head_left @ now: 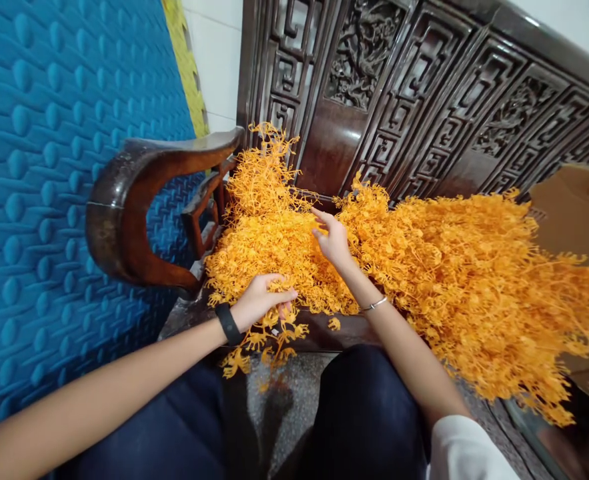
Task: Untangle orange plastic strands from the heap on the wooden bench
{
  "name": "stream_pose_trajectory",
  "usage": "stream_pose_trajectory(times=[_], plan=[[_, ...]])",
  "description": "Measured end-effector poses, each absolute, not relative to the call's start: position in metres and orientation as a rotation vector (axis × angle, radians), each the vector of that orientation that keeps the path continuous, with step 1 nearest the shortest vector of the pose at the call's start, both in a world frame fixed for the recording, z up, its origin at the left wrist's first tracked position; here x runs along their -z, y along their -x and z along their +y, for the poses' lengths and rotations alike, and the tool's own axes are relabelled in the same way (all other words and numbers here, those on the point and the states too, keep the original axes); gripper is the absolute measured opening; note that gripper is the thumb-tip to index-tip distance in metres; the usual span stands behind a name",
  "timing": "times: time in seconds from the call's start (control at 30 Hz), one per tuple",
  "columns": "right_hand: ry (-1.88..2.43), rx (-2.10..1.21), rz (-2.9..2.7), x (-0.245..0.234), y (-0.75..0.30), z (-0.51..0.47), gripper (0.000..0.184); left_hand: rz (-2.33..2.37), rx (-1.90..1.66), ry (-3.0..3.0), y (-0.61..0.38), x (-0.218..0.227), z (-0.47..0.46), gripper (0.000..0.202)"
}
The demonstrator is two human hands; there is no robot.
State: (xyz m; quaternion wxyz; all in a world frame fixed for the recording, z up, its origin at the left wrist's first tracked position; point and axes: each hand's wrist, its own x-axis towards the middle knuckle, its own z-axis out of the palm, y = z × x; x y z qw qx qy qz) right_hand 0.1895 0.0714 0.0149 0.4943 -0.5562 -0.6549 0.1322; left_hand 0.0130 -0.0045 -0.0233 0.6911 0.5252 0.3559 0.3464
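A big heap of orange plastic sprigs (pixel 454 280) covers the seat of a dark carved wooden bench (pixel 424 113). My left hand (pixel 261 300), with a black band at the wrist, is closed round a bunch of orange sprigs (pixel 269 337) that hangs over the seat's front edge. My right hand (pixel 331 240), a thin silver bangle on its wrist, rests on top of the heap near the bench's left end, fingers curled and pinching at the sprigs.
The bench's curved wooden armrest (pixel 134 207) stands at the left. A blue embossed foam mat (pixel 49 167) fills the left side. A brown cardboard piece (pixel 574 213) lies at the right. My dark-trousered knees (pixel 364 413) are below, over a speckled stone floor (pixel 294 393).
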Motion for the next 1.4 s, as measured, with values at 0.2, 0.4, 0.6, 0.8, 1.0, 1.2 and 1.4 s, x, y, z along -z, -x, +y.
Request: stream_pose_trajectory(times=[0.2, 0.4, 0.6, 0.8, 1.0, 1.2, 1.4], plan=[[1.121, -0.756, -2.11, -0.03, -0.174, 0.018, 0.021, 0.767, -0.714, -1.224, -0.012, 0.022, 0.0, 0.018], [1.197, -0.776, -2.045, -0.031, -0.165, 0.007, 0.013, 0.788, -0.719, -1.296, -0.009, 0.017, 0.002, 0.022], [1.246, -0.663, -1.616, -0.024, -0.164, 0.019, 0.014, 0.897, -0.794, -1.461, -0.008, 0.014, -0.003, 0.037], [1.164, -0.666, -1.407, -0.019, -0.152, 0.023, 0.011, 0.845, -0.857, -1.389, -0.009, 0.013, -0.003, 0.036], [1.144, -0.582, -1.326, -0.02, -0.129, 0.027, 0.012, 0.815, -0.984, -1.28, -0.01, 0.007, 0.0, 0.034], [1.146, -0.487, -0.951, -0.035, -0.162, 0.061, 0.016, 0.837, -0.781, -1.276, -0.007, 0.017, -0.025, 0.038], [1.291, -0.467, -1.31, -0.016, -0.197, 0.081, 0.014, 0.892, -0.7, -1.392, -0.008, 0.028, -0.027, 0.036]])
